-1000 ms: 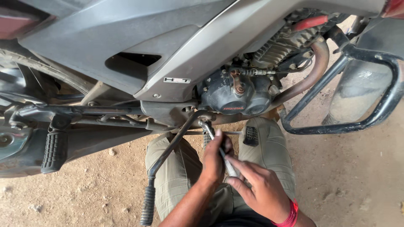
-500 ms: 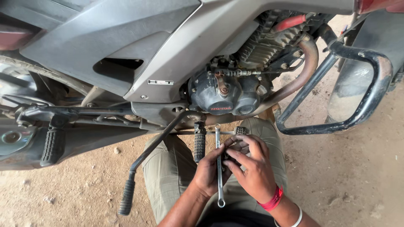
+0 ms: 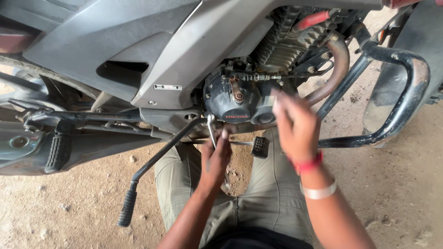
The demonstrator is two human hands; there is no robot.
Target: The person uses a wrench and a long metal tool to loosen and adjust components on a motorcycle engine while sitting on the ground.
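Note:
I look down at the side of a grey motorcycle and its dark engine case (image 3: 240,99). My left hand (image 3: 214,161) grips a slim metal spanner (image 3: 211,130) whose upper end sits just under the engine, beside the base of the kick lever (image 3: 152,170). My right hand (image 3: 295,127) is raised in front of the engine case with fingers spread and blurred, holding nothing; it wears a red band and a silver bracelet at the wrist. My knees in olive trousers (image 3: 272,193) are below.
A black crash guard (image 3: 406,92) loops out at the right. A rusty exhaust pipe (image 3: 339,64) curves by the cylinder. A brake pedal (image 3: 260,146) juts between my hands. A rubber footpeg (image 3: 57,152) hangs at left. Sandy ground (image 3: 74,207) lies underneath.
The spanner went from both hands into my left hand alone and rose to the underside of the engine. My right hand let go and lifted toward the engine case.

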